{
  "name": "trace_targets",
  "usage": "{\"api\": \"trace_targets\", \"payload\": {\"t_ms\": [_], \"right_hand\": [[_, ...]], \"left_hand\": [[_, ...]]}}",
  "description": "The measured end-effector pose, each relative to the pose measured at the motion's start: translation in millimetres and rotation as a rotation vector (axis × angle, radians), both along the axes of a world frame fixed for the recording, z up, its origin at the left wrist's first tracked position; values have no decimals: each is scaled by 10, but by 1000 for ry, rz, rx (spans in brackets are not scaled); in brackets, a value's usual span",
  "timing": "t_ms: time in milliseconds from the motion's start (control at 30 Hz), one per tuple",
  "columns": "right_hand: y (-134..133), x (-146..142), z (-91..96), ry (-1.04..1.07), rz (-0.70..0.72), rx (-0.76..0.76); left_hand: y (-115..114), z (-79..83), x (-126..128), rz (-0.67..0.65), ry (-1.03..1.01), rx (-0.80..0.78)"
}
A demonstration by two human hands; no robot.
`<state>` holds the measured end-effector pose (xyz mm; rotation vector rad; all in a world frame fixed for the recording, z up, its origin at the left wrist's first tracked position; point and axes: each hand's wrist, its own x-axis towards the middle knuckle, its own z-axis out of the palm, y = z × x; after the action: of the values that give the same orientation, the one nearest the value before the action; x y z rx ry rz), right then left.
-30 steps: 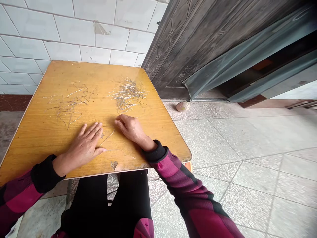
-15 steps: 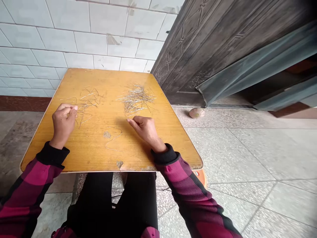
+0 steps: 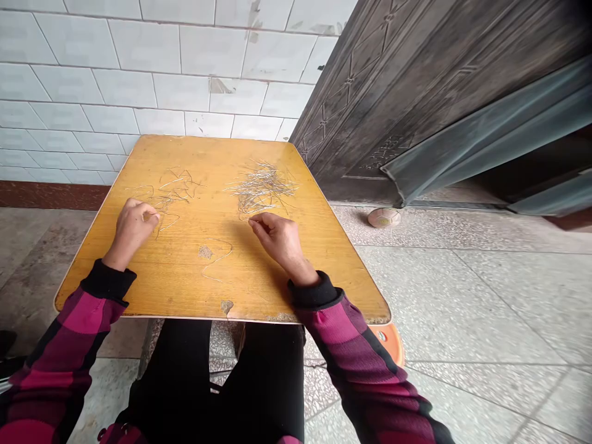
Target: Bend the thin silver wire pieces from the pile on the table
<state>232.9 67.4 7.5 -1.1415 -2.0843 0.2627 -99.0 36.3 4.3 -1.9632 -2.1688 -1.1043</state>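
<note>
Bent over the left side of the wooden table [image 3: 222, 148], my left hand [image 3: 134, 229] is closed in a pinch at the near edge of a loose scatter of thin bent wires [image 3: 173, 190]. Whatever its fingertips hold is too fine to make out. My right hand [image 3: 280, 242] is also pinched, its fingertips just in front of a denser pile of silvery wires [image 3: 266, 187]. A thin wire end shows near those fingertips, but I cannot tell if it is held. One curved wire [image 3: 221, 259] lies alone between the hands, nearer my lap.
White wall tiles [image 3: 210, 52] rise behind the table. A dark carved door [image 3: 370, 105] and a grey-green curtain [image 3: 457, 135] stand to the right. On the floor sits a worn ball [image 3: 385, 217]. An orange stool edge [image 3: 393, 344] shows under the table's right corner.
The view has shifted slightly, so the table sits a little further right. My left hand has turned palm-down and lowered towards the scattered wires. My right hand remains by the dense pile, still pinched.
</note>
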Motion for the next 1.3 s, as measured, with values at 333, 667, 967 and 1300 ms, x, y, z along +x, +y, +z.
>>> {"api": "trace_targets", "payload": {"t_ms": [333, 667, 967, 1300], "right_hand": [[5, 3, 8, -4, 3, 0], [3, -7, 13, -6, 40, 36], [11, -6, 22, -20, 68, 49], [16, -11, 15, -15, 110, 40]], "left_hand": [[-53, -53, 212, -259, 335, -21], [-84, 42, 251, -199, 558, -93], [-65, 192, 178, -218, -308, 19], [-96, 268, 159, -371, -719, -14]]}}
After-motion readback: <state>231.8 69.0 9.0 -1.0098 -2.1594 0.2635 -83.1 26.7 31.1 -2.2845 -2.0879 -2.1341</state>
